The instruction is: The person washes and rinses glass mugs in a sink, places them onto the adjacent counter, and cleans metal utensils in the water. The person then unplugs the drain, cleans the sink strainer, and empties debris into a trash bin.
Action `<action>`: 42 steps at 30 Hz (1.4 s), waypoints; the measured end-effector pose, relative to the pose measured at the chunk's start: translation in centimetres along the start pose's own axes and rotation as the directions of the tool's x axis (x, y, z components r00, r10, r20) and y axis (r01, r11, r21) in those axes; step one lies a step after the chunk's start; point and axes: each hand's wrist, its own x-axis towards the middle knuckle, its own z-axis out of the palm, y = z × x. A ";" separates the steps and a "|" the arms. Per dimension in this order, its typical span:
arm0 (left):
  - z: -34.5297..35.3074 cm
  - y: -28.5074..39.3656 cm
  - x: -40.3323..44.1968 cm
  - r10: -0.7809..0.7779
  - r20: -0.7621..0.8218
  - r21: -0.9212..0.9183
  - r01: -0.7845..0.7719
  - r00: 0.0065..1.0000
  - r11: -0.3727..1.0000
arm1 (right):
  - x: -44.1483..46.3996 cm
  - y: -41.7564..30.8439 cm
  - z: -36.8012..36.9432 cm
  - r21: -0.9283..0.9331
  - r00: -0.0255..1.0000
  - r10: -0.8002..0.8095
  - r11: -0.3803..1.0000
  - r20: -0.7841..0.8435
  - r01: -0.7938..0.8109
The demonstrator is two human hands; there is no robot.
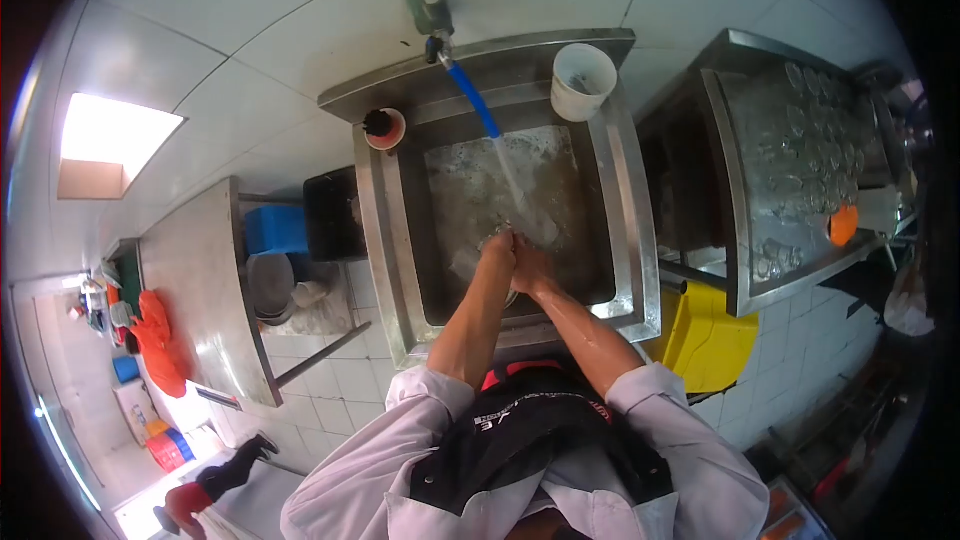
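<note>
In a steel sink (405, 240) with murky, foamy water, my left hand (498, 243) and my right hand (531, 268) are close together, at or just above the water. Both look closed, with most of the fingers hidden. What they hold cannot be made out. A pale, see-through shape (465, 262) lies beside my left hand, too blurred to name. Water runs from a blue hose (470, 98) on the wall tap (432, 20) and falls just beyond my hands.
A white bucket (583, 83) stands on the sink's back right corner, a small red-and-white container (384, 128) on its left rim. To the right, a steel rack (735, 190) carries many glasses (815, 140) above a yellow bin (708, 340). A steel table (195, 280) stands left.
</note>
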 end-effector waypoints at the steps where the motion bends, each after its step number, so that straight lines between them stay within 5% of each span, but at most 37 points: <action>1: 0.1 -0.1 2.1 -0.131 -0.051 -0.071 0.127 0.990 0.989 | -0.8 -0.2 0.0 -0.008 1.000 0.017 1.000 -0.023 -0.017; 2: 0.0 -0.6 4.0 -0.264 -0.093 -0.146 0.250 0.960 0.957 | -1.4 -0.5 0.1 -0.013 0.998 0.035 0.999 -0.045 -0.035; 5: 1.0 -1.7 4.7 -0.221 -0.166 -0.255 0.174 0.961 0.951 | -1.6 -1.0 1.4 -0.062 0.987 -0.021 0.998 -0.162 0.011; 8: 1.7 -3.3 4.5 -0.194 -0.250 -0.343 0.101 0.949 0.934 | -1.2 0.1 2.9 -0.077 0.981 0.158 0.983 -0.109 -0.167; 11: 2.2 -1.1 -0.5 -0.121 -0.210 -0.019 0.120 0.970 0.993 | -0.1 2.4 3.6 -0.016 0.978 0.208 0.978 -0.018 -0.208; 14: 1.9 -3.9 3.3 -0.012 -0.233 0.128 0.042 0.972 0.991 | 0.8 5.2 5.8 0.072 0.982 0.146 0.988 -0.116 -0.138; 17: 2.5 -0.7 -0.5 -0.164 -0.393 0.030 0.191 0.905 0.981 | 0.9 5.1 6.5 0.158 0.979 0.147 0.980 -0.143 -0.123; 20: 2.2 -0.4 -2.5 -0.014 -0.379 0.169 0.084 0.925 0.982 | 0.9 4.7 6.2 -0.041 0.986 0.096 0.994 -0.133 -0.102; 23: 1.8 1.0 -3.6 0.041 -0.265 0.130 -0.006 0.963 0.991 | 1.7 3.8 5.1 -0.067 0.984 0.173 0.982 -0.034 -0.175; 26: 0.3 1.7 -3.8 0.001 -0.003 -0.033 -0.001 1.000 0.999 | 1.7 2.3 4.5 0.450 0.959 0.265 0.872 -0.100 -0.194; 29: -2.6 4.4 -8.5 0.096 0.213 0.318 -0.162 0.972 0.934 | 2.2 3.6 4.7 0.248 0.960 0.241 0.948 -0.142 -0.201; 31: -5.2 3.6 -9.3 0.473 0.060 0.102 -0.477 0.879 0.873 | 2.9 5.3 4.9 0.198 0.964 0.258 0.950 -0.056 -0.243; 33: -9.9 4.9 -10.7 0.791 -0.052 0.279 -0.751 0.610 0.598 | 3.7 6.5 5.3 0.156 0.965 0.262 0.953 -0.001 -0.258; 36: -16.1 7.5 -13.3 0.913 -0.121 0.761 -0.555 0.389 0.337 | 4.0 7.0 5.6 0.140 0.964 0.263 0.956 -0.027 -0.257; 38: -19.2 6.7 -10.7 0.966 -0.121 0.901 -0.384 0.227 0.204 | 4.7 6.4 6.1 0.168 0.957 0.267 0.955 -0.117 -0.246; 41: -19.7 6.2 -10.1 0.980 -0.109 0.970 -0.199 0.164 0.141 | 5.5 5.2 6.0 0.259 0.948 0.316 0.920 -0.045 -0.294; 42: -19.4 6.2 -10.4 0.966 -0.129 0.964 -0.200 0.225 0.175 | 5.4 4.8 6.0 0.265 0.941 0.335 0.913 -0.047 -0.312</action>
